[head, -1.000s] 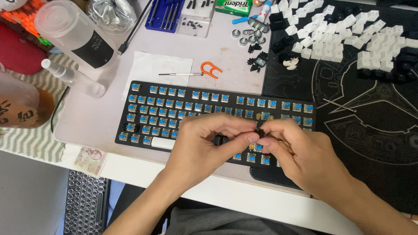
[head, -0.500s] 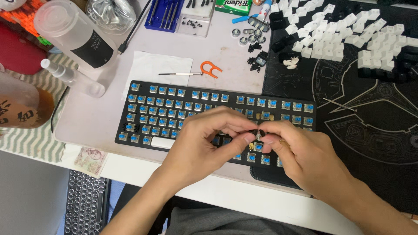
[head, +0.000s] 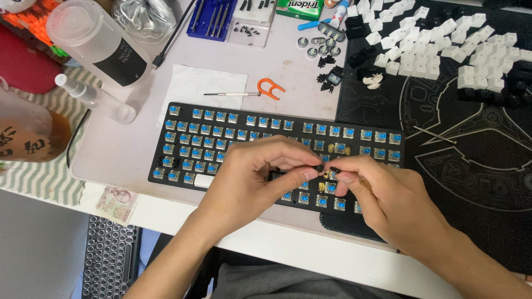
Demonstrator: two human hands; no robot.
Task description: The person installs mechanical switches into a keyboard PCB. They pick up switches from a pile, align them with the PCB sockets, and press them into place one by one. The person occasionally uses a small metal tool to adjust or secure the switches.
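— What have the hands got hold of?

— A small dark part [head: 320,168], pinched between the two of them. The left hand [head: 252,177] comes in from the left with thumb and forefinger closed on it; the right hand [head: 388,194] meets it from the right, its fingertips [head: 339,176] closed tight against the same piece. It is too small for me to say just what it is, maybe a key switch.

— And where does it sit?

— Right at the fingertips, held just above the near middle of the black keyboard [head: 277,149]. No gap between the part and either hand that I can see.

— The keyboard itself?

— Caps off, rows of blue switches [head: 221,133] showing, lying flat on the pale desk mat [head: 122,149], with its right end over a black patterned mat [head: 471,155].

— Around that?

— Just beyond the board, an orange keycap puller [head: 270,87] beside a thin metal tool [head: 227,94] on a white sheet of paper [head: 191,88]. Far right, a heap of white keycaps [head: 443,44]. Far left, a clear plastic bottle [head: 100,47] with a dark label, and a small spray bottle [head: 91,99] near it. At the far edge, a blue tray of screwdrivers [head: 210,19].
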